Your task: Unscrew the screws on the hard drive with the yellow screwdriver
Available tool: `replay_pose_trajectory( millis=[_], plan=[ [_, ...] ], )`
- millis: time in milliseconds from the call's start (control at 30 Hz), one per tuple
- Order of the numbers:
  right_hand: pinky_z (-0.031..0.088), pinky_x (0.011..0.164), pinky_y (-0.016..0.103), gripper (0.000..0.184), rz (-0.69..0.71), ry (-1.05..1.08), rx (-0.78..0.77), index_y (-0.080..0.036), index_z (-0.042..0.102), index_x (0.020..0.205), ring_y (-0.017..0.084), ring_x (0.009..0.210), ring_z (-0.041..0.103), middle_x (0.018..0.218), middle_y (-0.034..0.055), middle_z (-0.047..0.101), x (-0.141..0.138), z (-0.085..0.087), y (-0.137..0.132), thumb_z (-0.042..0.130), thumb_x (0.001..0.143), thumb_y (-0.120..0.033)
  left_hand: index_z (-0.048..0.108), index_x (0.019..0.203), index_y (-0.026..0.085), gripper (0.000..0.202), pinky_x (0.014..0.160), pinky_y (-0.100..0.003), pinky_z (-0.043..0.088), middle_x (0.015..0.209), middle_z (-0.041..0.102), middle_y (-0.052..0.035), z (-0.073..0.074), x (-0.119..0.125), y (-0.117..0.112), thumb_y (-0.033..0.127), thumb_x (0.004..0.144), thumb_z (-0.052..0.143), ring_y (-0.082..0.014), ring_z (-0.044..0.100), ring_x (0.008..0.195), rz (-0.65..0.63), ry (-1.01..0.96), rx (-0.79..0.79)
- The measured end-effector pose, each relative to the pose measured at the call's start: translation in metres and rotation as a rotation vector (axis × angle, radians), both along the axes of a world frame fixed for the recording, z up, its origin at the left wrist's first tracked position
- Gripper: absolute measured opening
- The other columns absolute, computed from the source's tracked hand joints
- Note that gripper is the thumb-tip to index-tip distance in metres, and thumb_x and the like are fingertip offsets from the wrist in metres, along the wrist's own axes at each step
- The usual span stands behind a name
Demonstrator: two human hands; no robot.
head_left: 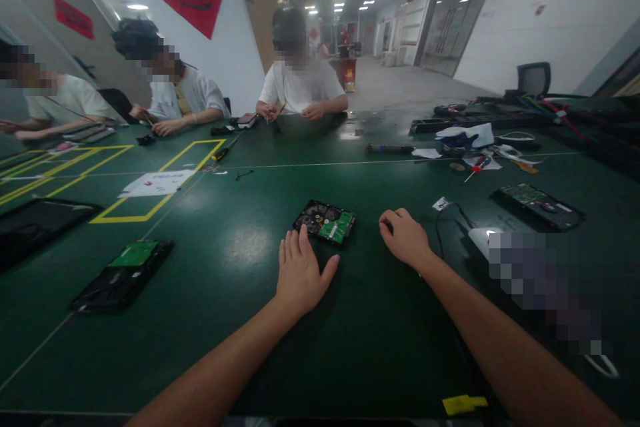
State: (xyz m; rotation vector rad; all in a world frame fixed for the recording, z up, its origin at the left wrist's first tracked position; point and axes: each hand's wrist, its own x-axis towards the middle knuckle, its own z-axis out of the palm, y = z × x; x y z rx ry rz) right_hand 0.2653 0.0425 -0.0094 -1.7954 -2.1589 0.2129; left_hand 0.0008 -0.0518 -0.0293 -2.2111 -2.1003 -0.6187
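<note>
A hard drive (326, 221) lies in the middle of the green table, its green circuit board facing up. My left hand (301, 270) is spread flat with its fingertips at the drive's near left edge. To the right of the drive, apart from it, my right hand (404, 235) rests low over the table with its fingers curled in. Whatever those curled fingers hold, if anything, is hidden.
Another drive (540, 207) lies at right, near a white device (483, 240) with a cable. A black enclosure with a green board (123, 273) sits at left. Beyond are a screwdriver (479, 167), a dark cylindrical tool (390, 149) and gloves (465, 136). Several people sit across the table.
</note>
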Motion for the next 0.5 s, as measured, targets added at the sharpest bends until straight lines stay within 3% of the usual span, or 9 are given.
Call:
replay_pose_trajectory(
  millis=[133,267,500],
  plan=[
    [0.037,0.062,0.029,0.022,-0.003,-0.004,0.001,-0.026,0.066,0.108,0.018,0.079,0.059,0.112,0.0078,0.059,-0.001,0.001,0.0,0.047,0.1,-0.034,0.013,0.158,0.007,0.093,0.119,-0.064,0.026,0.158,0.036,-0.0296,-0.003,0.0,0.01,0.066,0.094,0.047,-0.0449,0.028,0.152,-0.014,-0.02,0.008],
    [0.037,0.061,0.029,0.023,-0.005,-0.011,0.001,-0.026,0.066,0.11,0.018,0.078,0.059,0.11,0.0083,0.059,-0.001,0.001,0.001,0.046,0.101,-0.034,0.023,0.154,0.016,0.091,0.118,-0.067,0.026,0.155,0.042,-0.0248,0.0,0.004,0.021,0.068,0.087,0.057,-0.0448,0.03,0.151,-0.062,-0.044,0.024],
    [0.039,0.065,0.029,0.022,0.006,-0.008,0.01,-0.026,0.065,0.109,0.019,0.082,0.061,0.11,0.0075,0.059,0.0,0.0,0.0,0.046,0.101,-0.033,0.039,0.143,0.015,0.088,0.118,-0.064,0.028,0.15,0.044,-0.0253,0.013,0.013,0.053,0.072,0.081,0.064,-0.0461,0.031,0.149,-0.139,-0.062,-0.024]
  ],
)
